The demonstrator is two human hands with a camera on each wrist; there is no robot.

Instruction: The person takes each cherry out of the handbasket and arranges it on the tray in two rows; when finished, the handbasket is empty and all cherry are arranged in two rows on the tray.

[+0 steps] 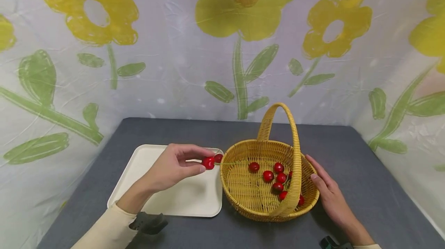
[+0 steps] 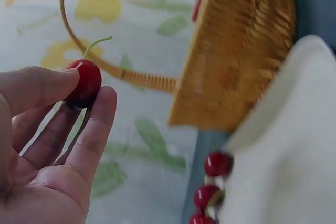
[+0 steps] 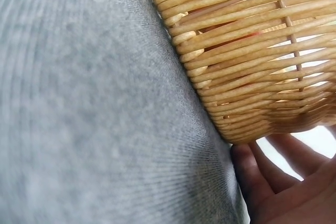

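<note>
At the far left, a cream tray (image 1: pixel 194 202) lies on the dark tabletop (image 1: pixel 208 233). Over the tray's two o'clock side, the left hand (image 1: pixel 170 167) pinches the held cherry (image 1: pixel 208 162) between thumb and fingers; the left wrist view shows its green stem rising clear of the grip. That view also reveals a row of three cherries (image 2: pixel 208 196) along the tray's edge, while the head view shows only a dark cherry (image 1: pixel 218 158) just beside the held one.

To the right, at the tray's three o'clock, stands the wicker basket (image 1: pixel 255 213), its arched handle (image 1: pixel 296 156) running from twelve to five. Inside, one cherry (image 1: pixel 254 167) sits toward eleven and a cluster (image 1: pixel 277 187) spreads from one to four. The right hand (image 1: pixel 330 193) rests against the outside at about three, fingers unclenched; the right wrist view shows fingertips low on the weave, close to the tabletop.
</note>
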